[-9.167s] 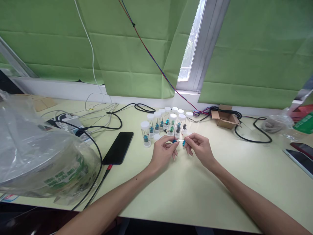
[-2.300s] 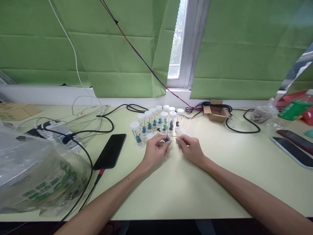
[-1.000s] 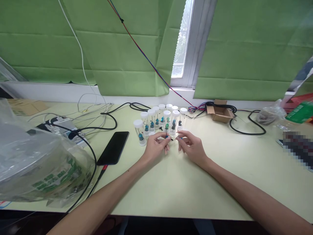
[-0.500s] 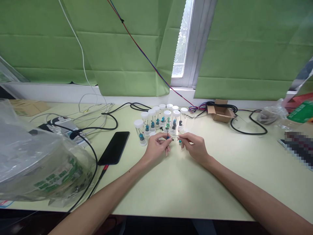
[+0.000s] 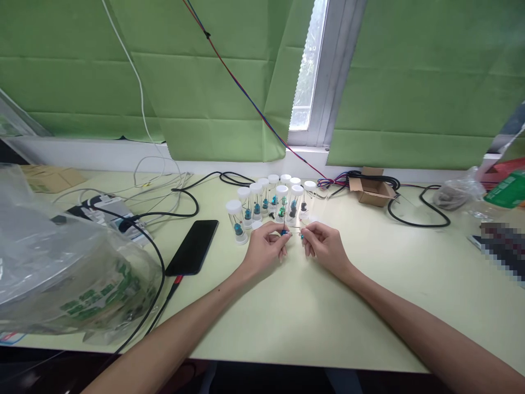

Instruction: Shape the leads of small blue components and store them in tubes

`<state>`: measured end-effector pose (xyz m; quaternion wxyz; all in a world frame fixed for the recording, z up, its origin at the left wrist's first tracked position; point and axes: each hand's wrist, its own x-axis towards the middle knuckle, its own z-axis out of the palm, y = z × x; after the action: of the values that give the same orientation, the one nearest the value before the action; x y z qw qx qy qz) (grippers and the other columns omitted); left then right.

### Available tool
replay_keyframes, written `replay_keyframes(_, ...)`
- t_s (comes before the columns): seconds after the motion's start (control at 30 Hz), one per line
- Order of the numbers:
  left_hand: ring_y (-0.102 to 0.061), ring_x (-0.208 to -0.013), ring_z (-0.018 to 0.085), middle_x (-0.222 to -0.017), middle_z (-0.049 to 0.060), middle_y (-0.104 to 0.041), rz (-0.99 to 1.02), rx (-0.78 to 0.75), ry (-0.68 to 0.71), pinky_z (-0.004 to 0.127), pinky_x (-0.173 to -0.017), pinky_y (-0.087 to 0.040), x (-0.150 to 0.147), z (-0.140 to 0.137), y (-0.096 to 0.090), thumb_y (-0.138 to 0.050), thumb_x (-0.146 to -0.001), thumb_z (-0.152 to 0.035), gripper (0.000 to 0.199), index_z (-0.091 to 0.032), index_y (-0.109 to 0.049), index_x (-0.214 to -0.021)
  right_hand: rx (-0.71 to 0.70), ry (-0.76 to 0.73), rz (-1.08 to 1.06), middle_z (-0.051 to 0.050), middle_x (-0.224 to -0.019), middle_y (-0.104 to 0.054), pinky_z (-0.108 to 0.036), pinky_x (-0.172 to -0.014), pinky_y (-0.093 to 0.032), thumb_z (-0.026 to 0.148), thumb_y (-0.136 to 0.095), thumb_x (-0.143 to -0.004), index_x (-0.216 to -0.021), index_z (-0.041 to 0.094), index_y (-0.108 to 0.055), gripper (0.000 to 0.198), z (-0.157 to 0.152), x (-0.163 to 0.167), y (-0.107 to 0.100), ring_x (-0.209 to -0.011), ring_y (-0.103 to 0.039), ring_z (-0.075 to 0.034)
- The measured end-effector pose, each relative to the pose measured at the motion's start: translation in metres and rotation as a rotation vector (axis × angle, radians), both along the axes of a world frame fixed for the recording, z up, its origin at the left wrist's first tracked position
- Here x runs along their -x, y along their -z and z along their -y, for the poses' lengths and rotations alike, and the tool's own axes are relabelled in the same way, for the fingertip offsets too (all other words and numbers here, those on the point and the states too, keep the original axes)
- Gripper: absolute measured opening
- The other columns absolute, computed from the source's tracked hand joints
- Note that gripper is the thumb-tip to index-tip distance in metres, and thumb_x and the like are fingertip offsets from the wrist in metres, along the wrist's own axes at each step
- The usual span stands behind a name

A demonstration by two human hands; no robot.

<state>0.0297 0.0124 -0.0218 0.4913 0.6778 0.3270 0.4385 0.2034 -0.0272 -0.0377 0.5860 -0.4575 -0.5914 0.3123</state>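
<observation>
My left hand [image 5: 268, 242] is closed in a pinch on a small dark-blue piece [image 5: 284, 232] with a thin dark stem standing up from it. Opposite it, my right hand [image 5: 322, 241] pinches a small teal piece [image 5: 302, 236]. A thin rod [image 5: 296, 232] spans the gap between the fingertips of both hands; where its ends sit is too small to tell. Just beyond the hands stand several clear tubes [image 5: 237, 221] with white caps, holding teal, green or dark pieces on thin stems.
Left of the tubes lies a black phone [image 5: 192, 248], with a large plastic bag [image 5: 77, 273] and cables beyond it. An open cardboard box [image 5: 373, 192] sits at the back right among black cables. A crumpled clear bag [image 5: 457, 191] and a pixelated item [image 5: 502, 246] are farther right.
My right fingers have moved from along the thin rod down onto the teal piece. My left hand keeps its pinch on the dark-blue piece, shifted very slightly.
</observation>
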Motion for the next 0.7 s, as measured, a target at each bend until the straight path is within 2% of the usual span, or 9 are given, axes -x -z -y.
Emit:
replay_keyframes(0.23,-0.057,-0.044,0.007,-0.088,0.002,-0.054,0.002,-0.066,0.016,0.022,-0.040,-0.045,-0.0001,-0.0018,0.0029,-0.067,-0.082,-0.033,0.018,-0.015,-0.065,-0.084,0.196,-0.093,-0.244,0.004,-0.051,-0.051,-0.020,-0.031,-0.033,0.045,-0.069,-0.084,-0.067,0.016,-0.056,0.036,-0.0004,0.0045,-0.0052,-0.033,-0.048,-0.008)
replay_keyframes(0.43,-0.057,-0.045,0.007,-0.087,0.002,-0.054,-0.032,-0.137,-0.001,0.021,-0.041,-0.043,0.0025,-0.0030,0.0056,-0.065,-0.084,-0.032,0.016,-0.016,-0.066,-0.085,0.419,-0.265,-0.520,0.007,-0.054,-0.044,-0.017,-0.030,-0.023,0.044,-0.078,-0.075,-0.064,0.016,-0.053,0.039,-0.0056,0.0003,-0.0019,-0.033,-0.040,-0.003)
replay_keyframes(0.57,-0.056,-0.044,0.006,-0.086,0.002,-0.055,-0.062,-0.186,-0.012,0.021,-0.042,-0.042,0.0040,-0.0016,0.0037,-0.063,-0.086,-0.032,0.016,-0.017,-0.067,-0.085,0.504,-0.326,-0.644,0.008,-0.053,-0.041,-0.015,-0.033,-0.023,0.038,-0.082,-0.072,-0.068,0.015,-0.054,0.036,-0.0068,-0.0005,-0.0016,-0.036,-0.032,-0.001)
replay_keyframes(0.7,-0.055,-0.044,0.006,-0.086,0.002,-0.055,-0.074,-0.194,-0.018,0.022,-0.043,-0.043,0.0042,-0.0008,0.0020,-0.063,-0.086,-0.032,0.016,-0.017,-0.067,-0.084,0.530,-0.330,-0.689,0.008,-0.052,-0.041,-0.014,-0.033,-0.023,0.036,-0.083,-0.072,-0.069,0.014,-0.056,0.034,-0.0065,0.0003,-0.0030,-0.036,-0.029,-0.001)
